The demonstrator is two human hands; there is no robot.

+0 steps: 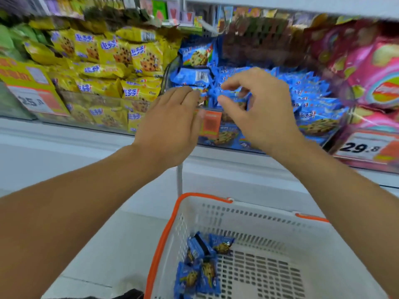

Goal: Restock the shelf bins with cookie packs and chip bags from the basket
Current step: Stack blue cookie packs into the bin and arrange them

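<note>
Both hands are raised in front of the clear shelf bin full of blue cookie packs. My left hand is flat with straight fingers, fingertips at the bin's left front. My right hand has loosely spread, slightly bent fingers just over the blue packs and holds nothing that I can see. Below, a white basket with an orange rim holds several blue cookie packs in its left corner.
A bin of yellow cookie packs sits to the left, with green bags beyond. Pink chip bags fill the bin on the right. Price tags hang on the bin fronts. A white shelf ledge runs below.
</note>
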